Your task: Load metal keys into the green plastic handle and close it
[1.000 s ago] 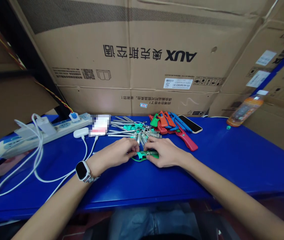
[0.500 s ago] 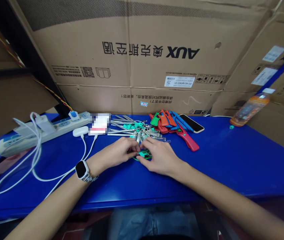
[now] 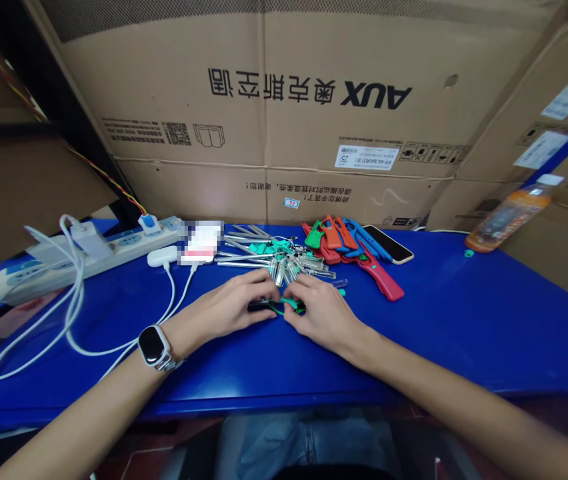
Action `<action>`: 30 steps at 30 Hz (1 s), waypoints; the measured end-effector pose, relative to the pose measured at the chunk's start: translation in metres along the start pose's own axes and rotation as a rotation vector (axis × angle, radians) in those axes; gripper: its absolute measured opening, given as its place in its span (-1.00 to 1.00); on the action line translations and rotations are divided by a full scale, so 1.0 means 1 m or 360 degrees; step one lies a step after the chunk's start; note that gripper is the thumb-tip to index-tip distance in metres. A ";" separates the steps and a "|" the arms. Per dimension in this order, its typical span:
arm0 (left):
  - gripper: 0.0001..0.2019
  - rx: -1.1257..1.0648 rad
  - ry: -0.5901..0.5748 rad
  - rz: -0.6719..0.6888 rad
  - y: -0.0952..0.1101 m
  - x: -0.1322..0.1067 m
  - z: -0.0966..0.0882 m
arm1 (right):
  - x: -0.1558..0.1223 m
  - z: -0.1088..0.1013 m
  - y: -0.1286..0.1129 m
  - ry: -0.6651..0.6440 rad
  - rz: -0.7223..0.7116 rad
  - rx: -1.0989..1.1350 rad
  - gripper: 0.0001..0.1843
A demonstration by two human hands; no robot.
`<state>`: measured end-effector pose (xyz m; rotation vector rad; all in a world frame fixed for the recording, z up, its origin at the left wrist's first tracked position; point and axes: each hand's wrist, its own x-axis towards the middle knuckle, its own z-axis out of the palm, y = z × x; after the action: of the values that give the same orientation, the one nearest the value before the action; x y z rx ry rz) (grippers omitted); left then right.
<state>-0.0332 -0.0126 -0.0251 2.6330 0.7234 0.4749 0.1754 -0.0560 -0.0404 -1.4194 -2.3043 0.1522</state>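
Note:
My left hand and my right hand meet over the blue table, fingertips close together. Between them is a green plastic lighter casing, its outline partly covered by my fingers. My right thumb and fingers are closed on it. My left thumb and fingers curl around a thin dark rod, which looks like a lighter's metal tube. Just beyond my fingertips lies a pile of lighter inner parts, with metal tubes, green pieces and clear tanks. Red, orange, blue and green lighter casings are heaped to its right.
A black-screened phone lies behind the casings. At left are a power strip, white cables and a blurred-out device. An orange drink bottle leans against large cardboard boxes behind the table.
My left fingers have drawn slightly apart from my right, and the dark rod now shows between them. The right hand stays on the green casing. The view has shifted slightly.

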 end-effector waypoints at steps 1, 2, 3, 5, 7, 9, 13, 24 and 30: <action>-0.82 0.0010 -0.0018 0.0014 0.000 0.000 0.001 | 0.000 0.001 0.001 0.0010 -0.0004 0.0020 -0.86; -0.81 0.0031 -0.0037 0.0028 0.000 0.000 0.002 | -0.001 0.002 0.003 0.0020 -0.0008 0.0039 -0.86; -0.80 0.0058 -0.0051 0.0042 0.000 0.000 0.004 | -0.001 0.003 0.004 0.0029 -0.0014 0.0053 -0.86; -0.78 0.0130 -0.0063 0.0048 -0.001 0.000 0.005 | -0.002 0.004 0.005 0.0049 -0.0028 0.0056 -0.86; -0.78 0.0194 -0.0074 0.0042 -0.002 0.000 0.007 | -0.002 0.004 0.006 0.0069 -0.0051 0.0049 -0.86; -0.79 0.0235 -0.0092 0.0052 -0.002 0.000 0.007 | -0.002 0.004 0.005 0.0075 -0.0088 0.0045 -0.87; -0.78 0.0277 -0.0078 0.0075 -0.002 -0.002 0.008 | -0.001 0.005 0.004 0.0101 -0.0174 0.0037 -0.86; -0.79 0.0169 0.0017 0.0108 -0.007 -0.003 0.012 | 0.004 0.004 0.007 0.0054 -0.0135 -0.0015 -0.87; -0.78 0.0187 0.0033 0.0165 -0.009 -0.002 0.012 | 0.004 0.005 0.007 0.0085 -0.0128 -0.0039 -0.88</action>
<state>-0.0337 -0.0097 -0.0399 2.7896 0.6418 0.5039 0.1772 -0.0486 -0.0455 -1.3238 -2.3226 0.0617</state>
